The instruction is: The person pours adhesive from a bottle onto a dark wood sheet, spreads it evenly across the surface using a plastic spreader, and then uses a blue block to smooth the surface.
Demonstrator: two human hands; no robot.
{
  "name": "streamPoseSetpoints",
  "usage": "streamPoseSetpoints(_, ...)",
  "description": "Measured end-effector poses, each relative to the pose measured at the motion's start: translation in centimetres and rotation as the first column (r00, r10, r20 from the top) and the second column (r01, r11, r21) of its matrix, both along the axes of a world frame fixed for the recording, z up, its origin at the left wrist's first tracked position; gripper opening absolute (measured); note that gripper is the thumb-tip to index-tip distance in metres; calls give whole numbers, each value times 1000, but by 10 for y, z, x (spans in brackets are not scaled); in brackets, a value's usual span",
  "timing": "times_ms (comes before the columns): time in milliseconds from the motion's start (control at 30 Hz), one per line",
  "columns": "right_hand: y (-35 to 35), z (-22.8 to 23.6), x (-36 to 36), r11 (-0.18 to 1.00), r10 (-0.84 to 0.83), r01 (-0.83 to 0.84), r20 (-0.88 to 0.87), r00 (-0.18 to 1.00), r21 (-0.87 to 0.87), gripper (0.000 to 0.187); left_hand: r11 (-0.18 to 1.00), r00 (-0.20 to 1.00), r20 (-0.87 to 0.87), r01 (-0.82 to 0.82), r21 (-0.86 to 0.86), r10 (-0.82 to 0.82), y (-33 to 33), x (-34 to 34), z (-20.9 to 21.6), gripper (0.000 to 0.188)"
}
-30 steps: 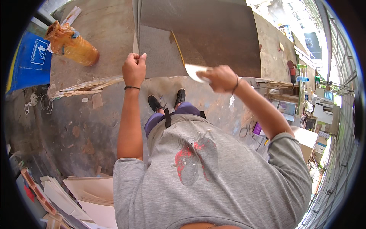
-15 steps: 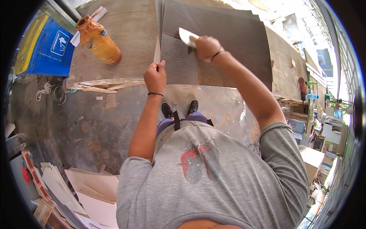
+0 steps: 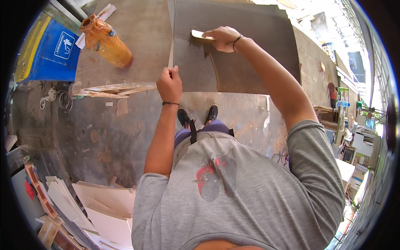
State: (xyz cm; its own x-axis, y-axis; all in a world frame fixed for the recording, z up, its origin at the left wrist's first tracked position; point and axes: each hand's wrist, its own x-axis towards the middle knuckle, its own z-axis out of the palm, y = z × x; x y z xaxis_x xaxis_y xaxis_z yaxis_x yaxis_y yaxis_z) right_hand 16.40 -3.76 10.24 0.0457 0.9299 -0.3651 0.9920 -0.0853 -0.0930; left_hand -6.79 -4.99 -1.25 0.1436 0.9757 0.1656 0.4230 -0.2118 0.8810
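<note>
A dark grey-brown sheet (image 3: 258, 62) lies on the wooden workbench, with a darker, wet-looking patch (image 3: 191, 66) on its left part, ending in a ragged curved edge. My right hand (image 3: 227, 38) is closed around a flat white spreader (image 3: 200, 35), its blade low against the sheet at the top of that patch. At the sheet's near left edge, my left hand (image 3: 170, 84) is closed, thumb and fingers pinched on the edge beside a pale strip (image 3: 171, 54). What lies inside its fingers is mostly hidden.
An orange-stained plastic bottle (image 3: 112, 48) stands on the bench's left part. Beyond it is a blue and yellow bin (image 3: 46, 54). A red and black power tool (image 3: 332, 95) sits at the bench's right. Stacked boards (image 3: 104, 204) lean behind me at lower left.
My right hand has moved slightly up and left with the spreader, whose blade now lies flatter. The dark wet patch shows more fully. My left hand has stayed nearly in place.
</note>
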Motion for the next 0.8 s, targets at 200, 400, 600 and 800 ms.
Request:
streamPoseSetpoints(200, -75, 6, -50, 968, 233, -232, -1, 972, -93, 51, 984, 992, -94, 67, -167, -83, 10, -14, 3, 35)
streamPoseSetpoints(400, -150, 19, -89, 944, 220, -248, -146, 965, -217, 49, 983, 992, -93, 68, -173, -85, 10, -14, 2, 36)
streamPoseSetpoints(600, -97, 48, -47, 957, 51, 20, -236, 970, 289, 51, 993, 1000, -1, -17, -119, 17, 1, -13, 6, 36)
streamPoseSetpoints(800, -46, -48, -65, 949, -122, 89, 95, 988, 301, 33, 997, 997, 50, -53, -64, 56, -7, -4, 12, 35)
